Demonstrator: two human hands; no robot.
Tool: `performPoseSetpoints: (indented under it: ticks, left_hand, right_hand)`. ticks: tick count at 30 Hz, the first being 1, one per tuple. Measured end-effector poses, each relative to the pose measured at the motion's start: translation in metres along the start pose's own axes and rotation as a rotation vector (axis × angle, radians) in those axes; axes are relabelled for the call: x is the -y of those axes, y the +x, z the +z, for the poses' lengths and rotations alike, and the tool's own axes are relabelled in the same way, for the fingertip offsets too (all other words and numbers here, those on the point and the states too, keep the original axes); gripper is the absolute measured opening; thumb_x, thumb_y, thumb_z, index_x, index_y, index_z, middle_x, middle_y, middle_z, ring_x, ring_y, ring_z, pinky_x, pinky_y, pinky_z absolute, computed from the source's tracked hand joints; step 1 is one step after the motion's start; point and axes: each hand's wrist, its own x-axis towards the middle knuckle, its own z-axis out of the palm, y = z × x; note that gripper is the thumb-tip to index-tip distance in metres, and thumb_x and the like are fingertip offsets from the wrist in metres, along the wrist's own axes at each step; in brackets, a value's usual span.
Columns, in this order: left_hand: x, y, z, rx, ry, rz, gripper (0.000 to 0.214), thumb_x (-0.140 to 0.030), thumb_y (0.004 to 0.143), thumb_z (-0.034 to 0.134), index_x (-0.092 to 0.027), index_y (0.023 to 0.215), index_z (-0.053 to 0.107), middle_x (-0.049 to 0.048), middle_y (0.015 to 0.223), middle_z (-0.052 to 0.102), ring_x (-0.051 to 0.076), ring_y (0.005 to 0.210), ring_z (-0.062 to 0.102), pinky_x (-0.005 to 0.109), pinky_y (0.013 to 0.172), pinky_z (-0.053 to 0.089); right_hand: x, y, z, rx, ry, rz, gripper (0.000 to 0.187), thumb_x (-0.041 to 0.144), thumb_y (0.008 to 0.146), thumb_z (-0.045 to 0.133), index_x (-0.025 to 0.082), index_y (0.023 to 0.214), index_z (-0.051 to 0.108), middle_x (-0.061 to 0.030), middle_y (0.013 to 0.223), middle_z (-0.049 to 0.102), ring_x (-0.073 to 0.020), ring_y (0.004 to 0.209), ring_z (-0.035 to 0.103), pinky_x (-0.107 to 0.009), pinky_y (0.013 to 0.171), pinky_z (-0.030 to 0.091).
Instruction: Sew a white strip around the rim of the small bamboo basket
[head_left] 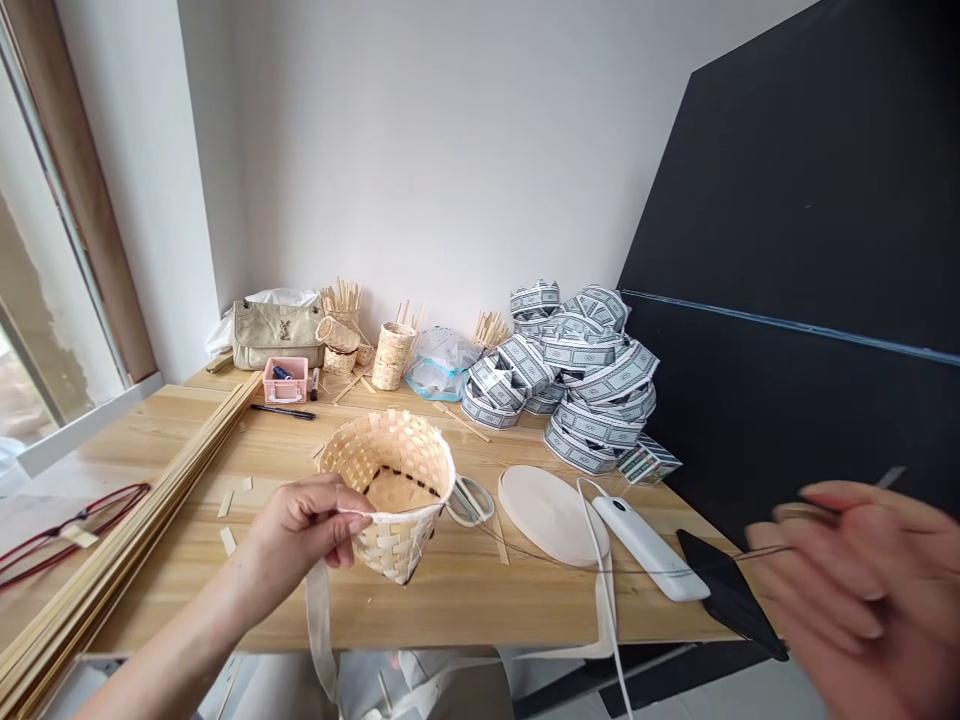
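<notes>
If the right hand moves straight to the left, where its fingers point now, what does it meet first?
Probably the flat black item at the table edge; the right hand is blurred and may pass above it.

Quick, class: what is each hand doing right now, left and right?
Left hand: closed, gripping the basket by its rim.
Right hand: blurred, closed, pinching the thread.

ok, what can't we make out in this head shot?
Head view:
- Right hand: motion-blurred; its grip on the thin strand is unreadable.
- Scissors: only the handles show; the woven basket in the left hand hides the blades.
- Pink box: contents too small.
- White tape: end cut off by the bottom edge.
</notes>
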Motion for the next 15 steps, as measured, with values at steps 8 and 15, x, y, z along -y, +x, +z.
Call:
performPoseSetpoints:
  ticks: [8, 15]
  left_hand:
    - [-0.005, -0.001, 0.006, -0.016, 0.026, -0.012, 0.014, -0.023, 0.07, 0.06, -0.014, 0.067, 0.071, -0.0005, 0.057, 0.054, 0.008, 0.039, 0.056, 0.015, 0.037, 0.043]
    - [0.003, -0.005, 0.02, -0.072, 0.052, 0.032, 0.017, -0.024, 0.072, 0.057, -0.015, 0.069, 0.071, 0.0001, 0.057, 0.055, 0.009, 0.04, 0.055, 0.017, 0.039, 0.045]
  right_hand:
    - [-0.039, -0.068, 0.12, 0.558, -0.241, 0.15, 0.007, 0.025, 0.071, 0.061, 0.019, 0.069, 0.064, 0.0048, 0.05, 0.04, -0.0062, 0.043, 0.033, -0.017, 0.039, 0.024]
    - [-0.074, -0.086, 0.155, 0.601, -0.533, 0.053, 0.021, 0.016, 0.075, 0.047, 0.019, 0.085, 0.066, 0.0028, 0.059, 0.056, -0.0085, 0.048, 0.042, -0.018, 0.048, 0.033]
